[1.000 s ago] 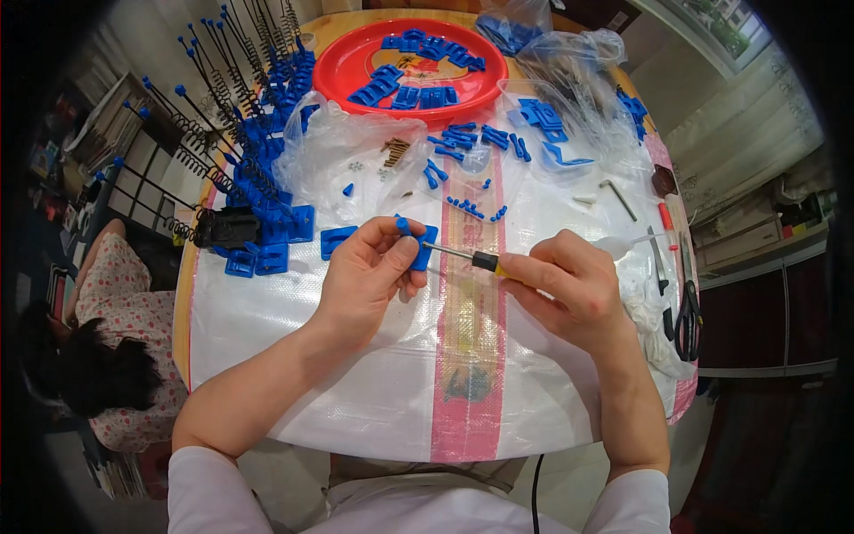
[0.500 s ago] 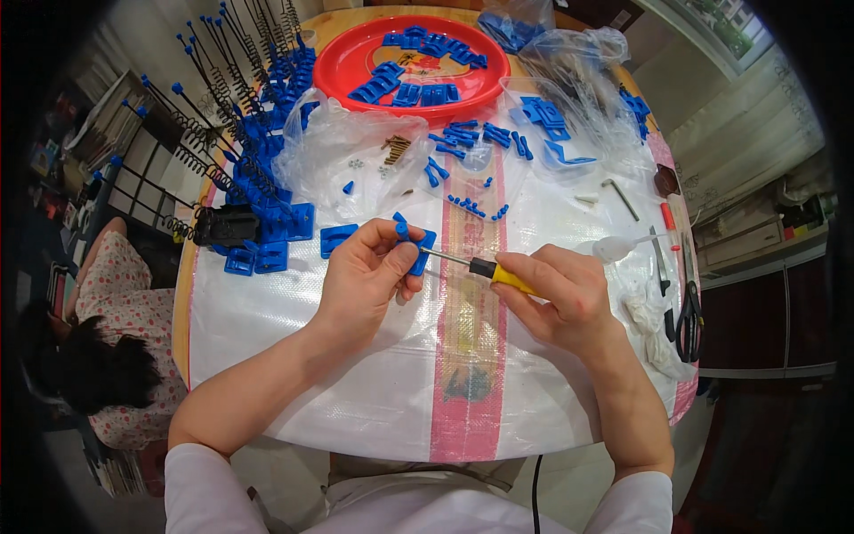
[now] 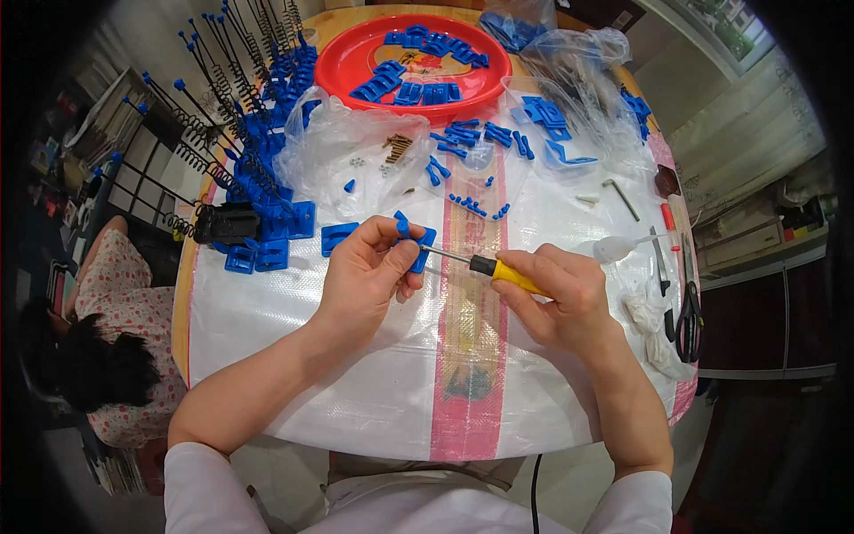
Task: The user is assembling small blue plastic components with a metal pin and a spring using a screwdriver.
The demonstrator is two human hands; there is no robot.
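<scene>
Between the thumb and fingers of my left hand [image 3: 356, 280] is a small blue plastic part [image 3: 424, 253], with a flat plate and a narrow piece sticking up. My right hand [image 3: 565, 294] grips a screwdriver [image 3: 520, 274] by its yellow and black handle. Its metal shaft points left, and the tip meets the blue part; the exact contact point is too small to make out. Another blue plate [image 3: 338, 237] lies on the sheet just beyond my left hand.
A red basin [image 3: 325, 76] of blue parts stands at the back. Blue assemblies with black springs [image 3: 253, 178] crowd the left. Brass screws [image 3: 397, 149] lie on clear plastic [image 3: 311, 147]. Scissors [image 3: 688, 320] and a white dropper bottle [image 3: 612, 249] are at right. A person [image 3: 124, 338] sits left.
The screwdriver handle has turned slightly in my right hand, and more of its yellow shows. My left hand and the blue part have stayed nearly still.
</scene>
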